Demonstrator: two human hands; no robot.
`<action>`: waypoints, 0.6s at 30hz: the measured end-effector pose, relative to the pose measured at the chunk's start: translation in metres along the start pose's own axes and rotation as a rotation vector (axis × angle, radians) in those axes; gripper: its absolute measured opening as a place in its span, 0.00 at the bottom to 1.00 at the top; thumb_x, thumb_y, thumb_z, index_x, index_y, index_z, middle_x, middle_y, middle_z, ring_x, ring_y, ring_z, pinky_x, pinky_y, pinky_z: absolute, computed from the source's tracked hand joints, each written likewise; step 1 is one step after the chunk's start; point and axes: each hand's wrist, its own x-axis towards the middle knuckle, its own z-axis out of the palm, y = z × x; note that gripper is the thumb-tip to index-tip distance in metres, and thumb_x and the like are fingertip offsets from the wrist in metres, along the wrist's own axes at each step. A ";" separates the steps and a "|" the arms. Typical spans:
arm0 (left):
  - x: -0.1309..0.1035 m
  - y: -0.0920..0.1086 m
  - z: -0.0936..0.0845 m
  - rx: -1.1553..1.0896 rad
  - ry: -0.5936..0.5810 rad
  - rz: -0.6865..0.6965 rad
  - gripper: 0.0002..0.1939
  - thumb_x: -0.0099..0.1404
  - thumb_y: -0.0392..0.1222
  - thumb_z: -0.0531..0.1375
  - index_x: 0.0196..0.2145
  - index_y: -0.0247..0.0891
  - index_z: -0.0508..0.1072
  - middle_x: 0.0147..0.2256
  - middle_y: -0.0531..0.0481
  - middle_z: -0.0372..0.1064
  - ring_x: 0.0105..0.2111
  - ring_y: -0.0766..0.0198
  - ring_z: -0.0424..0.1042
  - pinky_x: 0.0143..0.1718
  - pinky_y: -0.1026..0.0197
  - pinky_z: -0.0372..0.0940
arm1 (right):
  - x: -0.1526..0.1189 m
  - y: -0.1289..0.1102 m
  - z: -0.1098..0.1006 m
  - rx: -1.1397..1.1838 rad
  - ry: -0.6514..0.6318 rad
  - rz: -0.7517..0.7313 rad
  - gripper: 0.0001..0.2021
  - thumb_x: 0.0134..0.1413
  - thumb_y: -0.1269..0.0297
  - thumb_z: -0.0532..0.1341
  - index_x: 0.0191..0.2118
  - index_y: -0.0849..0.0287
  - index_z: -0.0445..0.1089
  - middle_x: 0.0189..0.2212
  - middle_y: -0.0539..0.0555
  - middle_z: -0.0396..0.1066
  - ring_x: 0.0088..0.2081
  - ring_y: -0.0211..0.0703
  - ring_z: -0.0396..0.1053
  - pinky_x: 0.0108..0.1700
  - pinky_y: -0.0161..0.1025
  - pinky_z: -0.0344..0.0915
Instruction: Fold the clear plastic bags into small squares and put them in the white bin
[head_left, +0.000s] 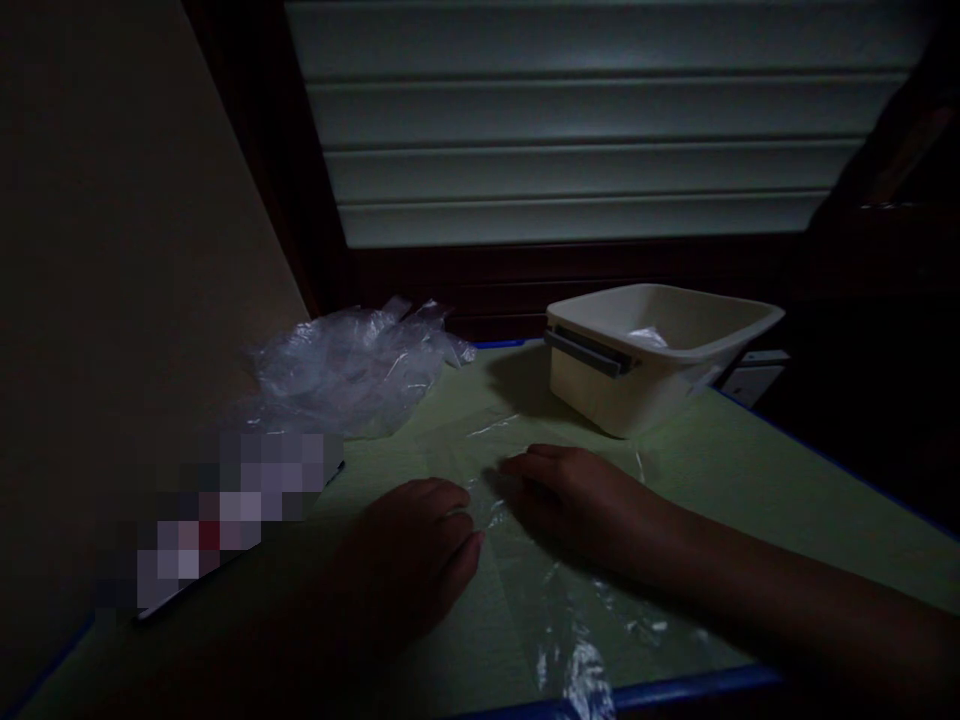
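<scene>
Clearly, the clear plastic film (585, 665) lay loosely over the green worktop (780, 500), spreading beneath and between my hands, its near end creased and reaching the blue edge. My left fingers (450, 495) were bent loosely beside it, thumb a little apart; my right fingers (536, 465) curled down over its far part. I could not tell in that dim light whether either set had any film pinched or merely rested on it. It looked nearly weightless, thin and limp, and I judged it would slide easily, cling to itself and crease at a careless touch, with little to fear but stretching or a small tear. The better hold seemed to be a light pinch at a corner or along a free edge, the other palm keeping it flat, as a grab at the middle would only bunch it. Beyond my left hand sat a crumpled heap of clear plastic (349, 370), similarly light and springy-looking. The pale bin (667, 385) stood past my right hand, stiffer by its look, its dark handle (589, 350) offering a firmer grip.
</scene>
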 end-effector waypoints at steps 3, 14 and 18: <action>0.000 -0.003 0.000 -0.025 0.042 -0.011 0.09 0.62 0.29 0.53 0.28 0.34 0.71 0.35 0.44 0.69 0.35 0.57 0.69 0.37 0.55 0.67 | 0.000 -0.004 -0.002 0.017 0.008 -0.027 0.08 0.58 0.72 0.55 0.36 0.62 0.72 0.30 0.55 0.69 0.30 0.40 0.67 0.32 0.35 0.59; 0.003 0.004 -0.005 -0.039 -0.157 0.061 0.07 0.63 0.27 0.55 0.30 0.33 0.70 0.35 0.47 0.69 0.35 0.60 0.68 0.34 0.61 0.65 | 0.001 -0.001 0.001 -0.119 -0.049 -0.004 0.10 0.61 0.70 0.53 0.37 0.63 0.72 0.32 0.56 0.68 0.31 0.40 0.66 0.33 0.36 0.59; 0.002 0.002 -0.003 -0.062 -0.128 0.059 0.07 0.63 0.28 0.54 0.31 0.34 0.70 0.35 0.47 0.69 0.35 0.61 0.68 0.35 0.61 0.65 | 0.003 0.001 0.000 -0.125 -0.037 0.028 0.09 0.61 0.70 0.54 0.37 0.64 0.72 0.32 0.57 0.67 0.31 0.40 0.66 0.33 0.36 0.59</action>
